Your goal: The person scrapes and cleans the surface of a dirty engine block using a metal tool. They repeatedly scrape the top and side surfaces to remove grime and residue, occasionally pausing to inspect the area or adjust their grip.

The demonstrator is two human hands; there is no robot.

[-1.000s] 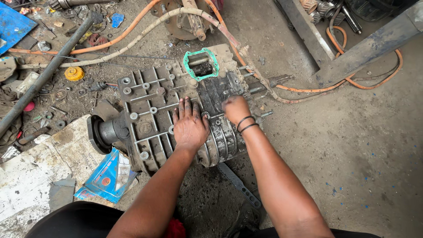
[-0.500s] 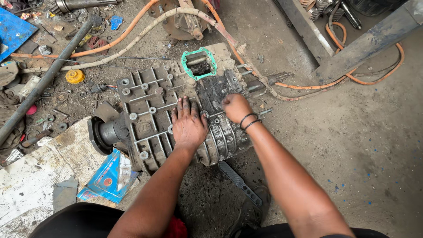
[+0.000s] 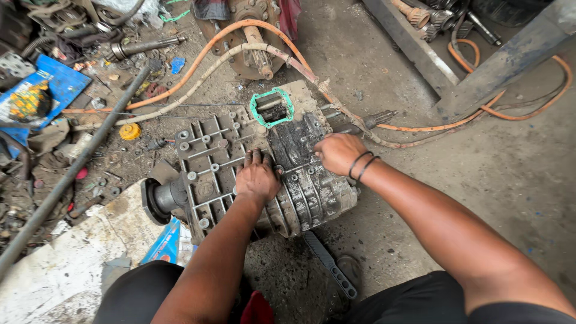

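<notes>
The left hand [image 3: 257, 177] lies flat, palm down, with the fingers together and stretched forward, on the ribbed grey cover plate [image 3: 207, 174] of a greasy gearbox housing [image 3: 300, 174] that rests on the dirty concrete floor [image 3: 510, 174]. The left forearm comes up from the bottom edge, almost straight. The right hand [image 3: 337, 152] is curled into a loose fist, knuckles up, and presses on the right upper part of the same housing; I cannot tell if it pinches something under the fingers. Its wrist carries two dark bands [image 3: 362, 165], and the right arm enters from the lower right corner. Just ahead of both hands, on top of the housing, there is a green gasket [image 3: 272, 107] around a square opening. Behind the gasket an orange hose [image 3: 420, 127] and a pale hose [image 3: 198, 78] cross the floor. Far to the left of the left hand lies a flat blue sheet [image 3: 57, 90] with a yellow and dark bag [image 3: 27, 102] on it, and near it a small yellow cap [image 3: 129, 131]. Below the left hand, near the forearm, a blue and white package [image 3: 165, 243] lies on a pale slab [image 3: 66, 264]. A long dark pipe [image 3: 66, 180] lies slanted at the left.
</notes>
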